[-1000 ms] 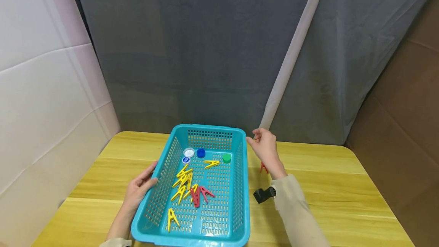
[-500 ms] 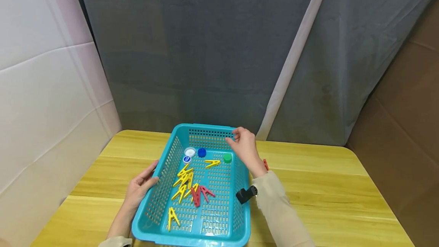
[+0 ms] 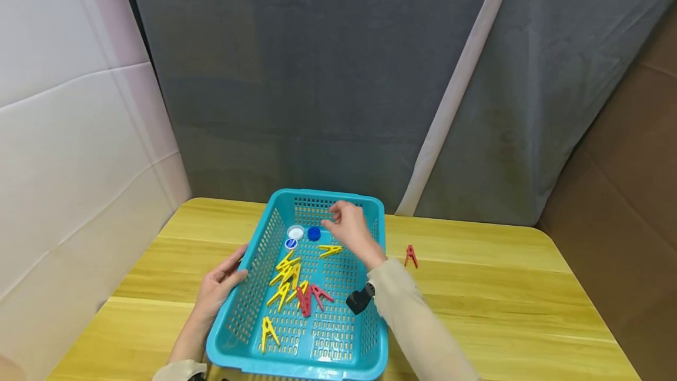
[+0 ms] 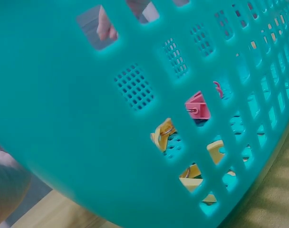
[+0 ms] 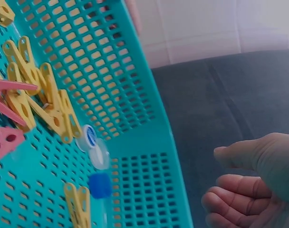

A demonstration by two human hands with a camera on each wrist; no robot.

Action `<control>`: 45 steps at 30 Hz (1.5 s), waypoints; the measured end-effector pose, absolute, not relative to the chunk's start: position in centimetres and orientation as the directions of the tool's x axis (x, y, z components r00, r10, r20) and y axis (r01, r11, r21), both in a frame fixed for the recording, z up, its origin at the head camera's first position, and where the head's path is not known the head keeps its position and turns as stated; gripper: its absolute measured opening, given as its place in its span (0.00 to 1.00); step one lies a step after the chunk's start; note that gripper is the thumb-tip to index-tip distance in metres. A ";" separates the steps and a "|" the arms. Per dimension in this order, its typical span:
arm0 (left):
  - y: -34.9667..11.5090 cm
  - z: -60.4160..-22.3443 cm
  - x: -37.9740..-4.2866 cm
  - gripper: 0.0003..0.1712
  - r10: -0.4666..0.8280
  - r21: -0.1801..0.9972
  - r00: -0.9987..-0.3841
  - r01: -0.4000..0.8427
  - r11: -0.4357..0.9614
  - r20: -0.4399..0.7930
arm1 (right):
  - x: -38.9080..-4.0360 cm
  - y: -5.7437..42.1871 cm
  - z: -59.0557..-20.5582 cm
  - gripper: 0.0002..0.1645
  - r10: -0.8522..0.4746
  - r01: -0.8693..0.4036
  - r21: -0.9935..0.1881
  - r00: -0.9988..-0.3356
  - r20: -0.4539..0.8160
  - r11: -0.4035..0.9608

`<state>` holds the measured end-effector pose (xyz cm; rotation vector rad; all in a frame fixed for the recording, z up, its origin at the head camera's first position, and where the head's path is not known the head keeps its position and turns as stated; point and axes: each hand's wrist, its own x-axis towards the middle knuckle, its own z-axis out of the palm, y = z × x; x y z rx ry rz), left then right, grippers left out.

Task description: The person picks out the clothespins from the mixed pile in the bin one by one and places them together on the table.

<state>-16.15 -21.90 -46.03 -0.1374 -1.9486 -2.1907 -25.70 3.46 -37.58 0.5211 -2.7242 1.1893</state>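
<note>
A turquoise perforated plastic basket stands on the table, with my left hand holding its left side, thumb at the rim. Over the basket's far right part hovers my right hand, thumb and fingers apart and nothing between them, as the right wrist view shows. Inside lie several yellow clothespins, two red clothespins, a blue bottle cap, a clear-white cap and a small white cap with a blue top. The right hand hides the green cap.
One red clothespin lies on the wooden table to the right of the basket. A dark grey curtain hangs behind the table, a white panel stands at left and a brown one at right.
My right hand has moved left from over the table to over the basket, uncovering the red clothespin on the table and covering the green cap. The left hand stays at the basket's side.
</note>
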 end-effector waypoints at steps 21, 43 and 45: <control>-21.6 -46.3 -16.0 0.26 -0.076 0.942 -0.960 0.279 -0.189 0.269 | -26.9 -0.1 -40.4 0.15 -0.365 -0.315 -0.727 -0.926 0.095 0.610; -21.6 -46.1 -16.0 0.27 -0.089 0.958 -0.968 0.245 -0.146 0.234 | -27.0 -2.3 -43.6 0.15 -0.574 -0.296 -0.799 -0.815 -0.074 0.523; -21.6 -46.0 -16.0 0.27 -0.091 0.957 -0.967 0.248 -0.151 0.237 | -27.0 -2.5 -43.8 0.15 -0.568 -0.292 -0.797 -0.820 -0.077 0.529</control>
